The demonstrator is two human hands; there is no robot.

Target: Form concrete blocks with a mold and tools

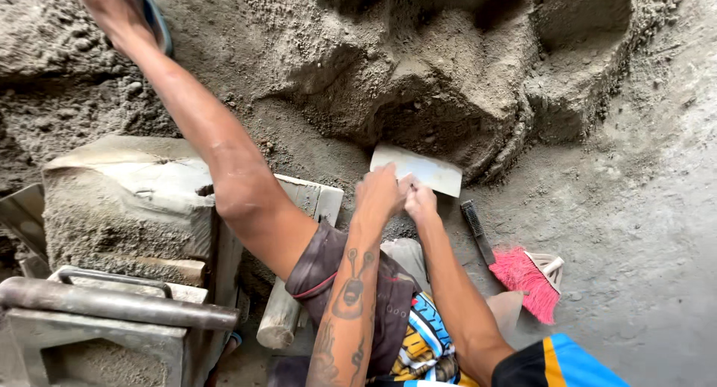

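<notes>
Both my hands grip the near end of a flat pale scoop (418,169) whose blade points into a heap of damp grey sand mix (441,81). My left hand (379,193) and my right hand (420,202) are side by side, fingers closed around the hidden handle. The blade's far edge touches the base of the heap. My left leg (224,155) stretches out over the ground to the upper left, with a blue sandal (153,13) on the foot.
A pink hand brush (526,279) with a black handle lies on the ground to the right. At the left stands a sand-covered block mould (127,200) on wooden boards, with a metal frame and pipe handle (112,305) in front.
</notes>
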